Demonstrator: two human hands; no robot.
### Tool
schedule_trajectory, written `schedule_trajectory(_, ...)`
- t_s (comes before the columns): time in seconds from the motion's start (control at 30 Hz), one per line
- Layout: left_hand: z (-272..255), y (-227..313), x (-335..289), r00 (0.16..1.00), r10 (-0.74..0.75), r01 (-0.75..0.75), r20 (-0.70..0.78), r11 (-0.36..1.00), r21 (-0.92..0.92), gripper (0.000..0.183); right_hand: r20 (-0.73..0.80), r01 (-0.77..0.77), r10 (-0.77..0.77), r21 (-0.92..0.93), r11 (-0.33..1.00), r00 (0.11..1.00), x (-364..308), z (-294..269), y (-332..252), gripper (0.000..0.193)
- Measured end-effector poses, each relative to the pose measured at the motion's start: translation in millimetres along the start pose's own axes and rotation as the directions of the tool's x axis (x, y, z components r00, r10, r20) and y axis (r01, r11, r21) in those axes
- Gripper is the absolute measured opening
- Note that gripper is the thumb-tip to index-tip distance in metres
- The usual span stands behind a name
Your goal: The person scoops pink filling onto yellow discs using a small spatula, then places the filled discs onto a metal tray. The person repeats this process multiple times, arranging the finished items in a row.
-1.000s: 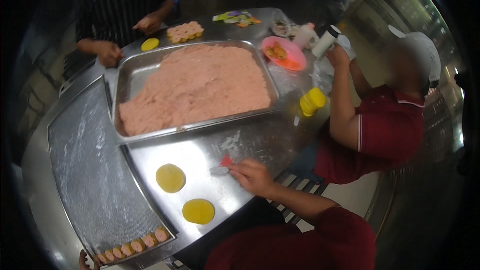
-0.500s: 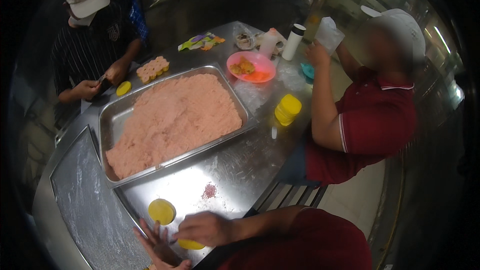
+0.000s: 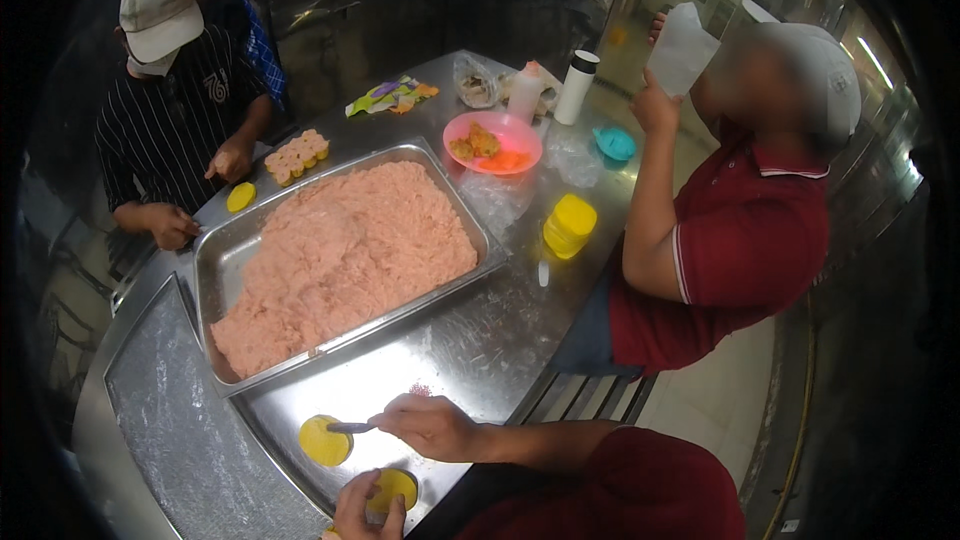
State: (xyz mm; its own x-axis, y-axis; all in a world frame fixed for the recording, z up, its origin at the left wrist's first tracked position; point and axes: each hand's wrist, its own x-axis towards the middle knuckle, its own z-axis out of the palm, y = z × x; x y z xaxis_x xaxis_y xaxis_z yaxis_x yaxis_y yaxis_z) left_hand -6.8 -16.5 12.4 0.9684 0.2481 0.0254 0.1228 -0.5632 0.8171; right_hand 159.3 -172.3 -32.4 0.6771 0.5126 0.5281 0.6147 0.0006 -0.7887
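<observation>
At the near edge of the metal table, my left hand point(image 3: 362, 512) has its fingers and thumb closed on the edge of a yellow round wrapper point(image 3: 400, 487). My right hand point(image 3: 432, 427) grips a thin dark flat-bladed tool point(image 3: 350, 428), whose tip reaches over another yellow round stack of wrappers point(image 3: 325, 442). Beyond my hands, a large steel tray point(image 3: 330, 355) holds a mound of pink minced filling point(image 3: 350, 255). The exact shape of the tool's end in my right hand is hidden by my fingers.
Across the tray a person point(image 3: 185, 130) has hands near filled yellow pieces point(image 3: 297, 155). At the right another person point(image 3: 745, 210) holds up a whitish sheet point(image 3: 683, 50). A pink bowl point(image 3: 515, 162), white bottle point(image 3: 576, 88), yellow stack point(image 3: 570, 225) and grey mesh tray point(image 3: 190, 440) surround the filling.
My right hand has moved up and away from the near wrapper, and the dark tool now shows in it. My left hand's spread fingers have closed on the near wrapper.
</observation>
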Motion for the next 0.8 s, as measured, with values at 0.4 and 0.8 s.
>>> schedule_trajectory(0.4,4,6,14,0.99,0.098,-0.121,0.102,0.958,0.26,0.021,-0.06,-0.074,0.073,-0.006,0.997,0.996,-1,-21,1,0.023)
schedule_trajectory(0.8,-2,20,18,0.986,0.031,-0.073,0.166,0.964,0.254,0.017,-0.056,-0.108,0.109,0.019,0.994,0.992,8,-19,-4,0.021)
